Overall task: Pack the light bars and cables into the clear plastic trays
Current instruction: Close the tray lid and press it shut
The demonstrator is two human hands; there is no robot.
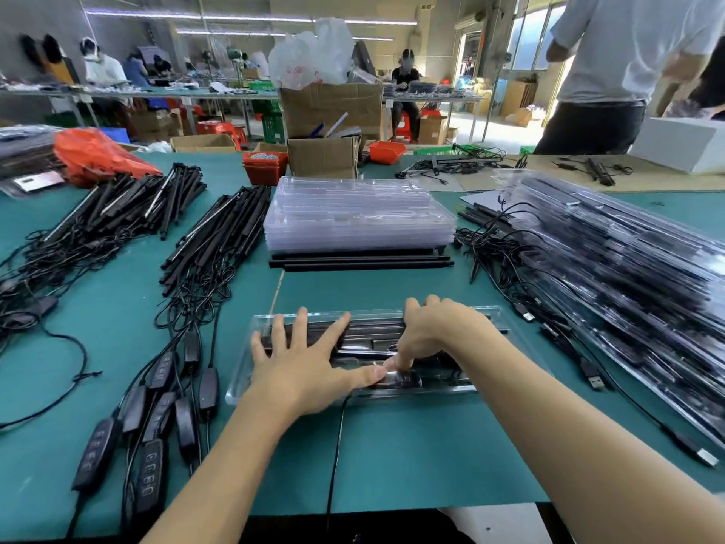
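Two hands (310, 363) (435, 335) on the clear tray (243, 382), left fingers spread, right fingers curled, bar piles (219, 233) alongside.

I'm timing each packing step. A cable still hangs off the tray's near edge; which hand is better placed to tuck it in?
Probably the left hand: the cable leaves the tray just below it.
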